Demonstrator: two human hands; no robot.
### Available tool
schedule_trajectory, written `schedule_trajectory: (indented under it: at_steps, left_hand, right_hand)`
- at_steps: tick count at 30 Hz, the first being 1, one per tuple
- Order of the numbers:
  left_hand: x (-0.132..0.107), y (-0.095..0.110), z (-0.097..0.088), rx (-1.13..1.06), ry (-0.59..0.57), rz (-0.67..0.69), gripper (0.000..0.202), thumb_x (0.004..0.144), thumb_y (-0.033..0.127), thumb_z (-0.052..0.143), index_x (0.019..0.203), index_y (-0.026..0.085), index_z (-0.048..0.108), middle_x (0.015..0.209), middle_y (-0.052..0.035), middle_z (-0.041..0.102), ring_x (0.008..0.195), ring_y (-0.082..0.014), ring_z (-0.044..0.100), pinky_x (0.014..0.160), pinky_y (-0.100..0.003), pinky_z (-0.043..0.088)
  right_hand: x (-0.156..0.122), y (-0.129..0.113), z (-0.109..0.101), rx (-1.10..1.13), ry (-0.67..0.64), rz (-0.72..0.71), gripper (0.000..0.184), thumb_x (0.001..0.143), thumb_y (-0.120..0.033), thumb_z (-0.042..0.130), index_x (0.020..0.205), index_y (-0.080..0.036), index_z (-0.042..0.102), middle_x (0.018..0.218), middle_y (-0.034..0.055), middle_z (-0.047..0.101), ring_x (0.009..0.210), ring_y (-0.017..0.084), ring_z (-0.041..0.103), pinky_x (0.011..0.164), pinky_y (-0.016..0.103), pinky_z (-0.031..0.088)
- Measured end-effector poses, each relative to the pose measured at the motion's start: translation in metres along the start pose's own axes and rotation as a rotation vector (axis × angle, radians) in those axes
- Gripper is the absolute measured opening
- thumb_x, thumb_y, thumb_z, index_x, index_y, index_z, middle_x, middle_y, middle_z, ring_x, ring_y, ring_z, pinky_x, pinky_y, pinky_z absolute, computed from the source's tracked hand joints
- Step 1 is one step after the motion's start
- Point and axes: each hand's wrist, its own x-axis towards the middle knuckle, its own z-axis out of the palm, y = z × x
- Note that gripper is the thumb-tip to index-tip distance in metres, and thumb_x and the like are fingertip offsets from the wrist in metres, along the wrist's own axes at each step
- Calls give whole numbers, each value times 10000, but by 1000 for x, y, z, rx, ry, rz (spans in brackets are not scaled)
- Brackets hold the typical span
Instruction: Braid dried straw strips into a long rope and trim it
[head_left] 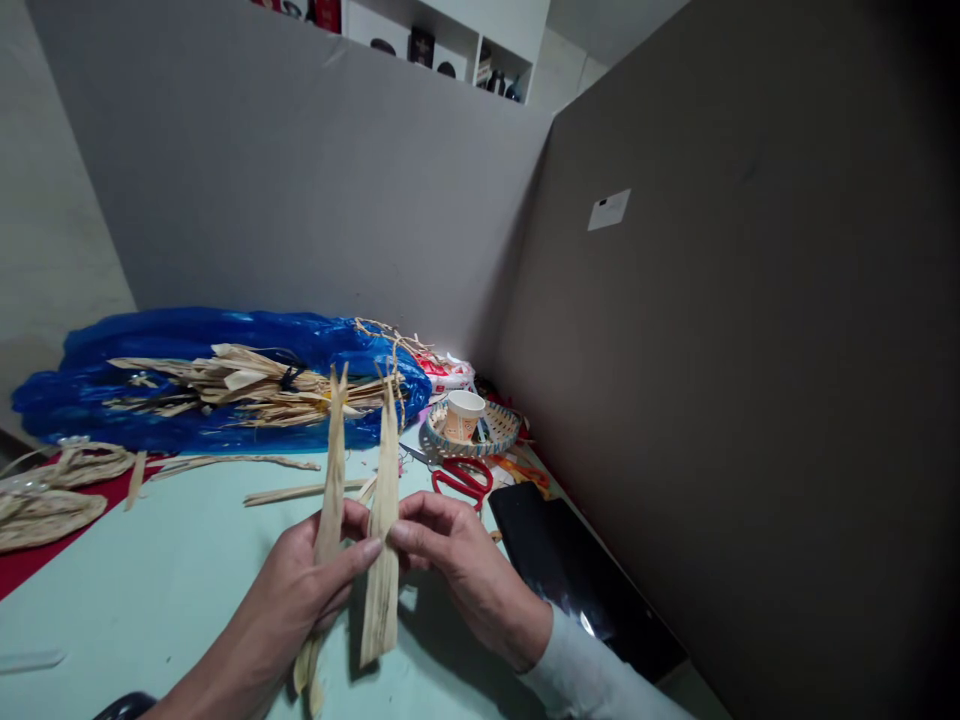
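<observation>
My left hand (304, 590) pinches a long pale dried husk strip (331, 455) that stands upright above the pale green table (150, 590). My right hand (457, 565) pinches a second, wider husk strip (384, 560) right beside the first. The two strips stand almost parallel, a small gap apart, with their tips pointing up and their lower ends hanging below my fingers. Both hands are closed on the strips, thumbs nearly touching.
A bundle of dried husks (247, 385) lies on a blue plastic bag (187, 340) at the back. Loose strips (300, 492), red scissors (461, 480), a woven basket (495, 432) holding a paper cup (463, 413) and a black tablet (570, 575) lie nearby. Grey partitions stand behind and right.
</observation>
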Motion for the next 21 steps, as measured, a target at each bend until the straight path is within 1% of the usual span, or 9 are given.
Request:
schedule_trajectory:
  at_steps: [3,6,8,11,12,14,17,19,21]
  left_hand:
    - [0,-3,-1,28,79,16,386,659,469,806,845,197,606,665,14,653,586,-140,589,519,-216,430]
    - [1,-6,-2,71,66,23,415,691,501,768,917,182,629,673,16,619,528,-111,498,458,-205,320]
    - [2,-6,-2,119,44,18,413,726,519,727,938,180,625,565,68,513,452,-86,372,431,-207,237]
    - [3,-5,-3,217,23,30,371,750,533,677,849,179,627,476,119,334,426,-77,239,423,-208,171]
    - [3,-4,-3,251,23,44,352,745,523,674,809,179,633,479,113,333,434,-81,240,425,-210,173]
    - [4,-3,-3,306,42,100,298,721,477,690,733,182,645,515,83,399,470,-99,298,438,-217,217]
    - [3,-1,-2,339,69,172,239,697,425,692,664,191,654,606,33,534,590,-152,450,530,-232,354]
    - [1,0,0,348,65,172,232,701,419,676,645,195,652,638,25,566,655,-177,494,589,-238,394]
    - [-1,1,2,356,56,151,219,700,406,673,631,200,641,624,35,555,648,-175,488,584,-232,391]
  right_hand:
    - [1,-1,-1,-65,-4,-3,367,629,-396,860,794,-131,667,681,-12,600,628,106,500,641,240,374]
    - [1,-2,1,-147,48,-43,362,623,-390,861,753,-137,636,669,-21,578,626,106,484,617,236,365]
    - [1,-1,2,-198,86,-79,364,612,-376,867,734,-139,619,662,-25,566,621,104,475,601,232,360]
    - [1,1,3,-221,99,-94,365,624,-387,859,741,-136,621,667,-20,570,622,105,475,596,229,363]
    - [1,2,3,-218,97,-88,368,627,-395,857,741,-137,622,670,-20,571,624,105,477,598,229,364]
    - [1,2,4,-212,87,-73,377,620,-404,861,741,-141,620,678,-20,573,630,105,479,605,229,369]
    - [0,3,5,-204,75,-58,397,601,-422,870,734,-153,611,681,-24,570,636,109,478,610,233,369]
    - [0,3,6,-210,76,-53,403,611,-436,864,746,-154,611,686,-23,563,640,112,471,612,238,360]
    - [0,3,5,-222,80,-47,404,627,-445,854,763,-150,613,691,-18,556,643,114,462,611,243,349]
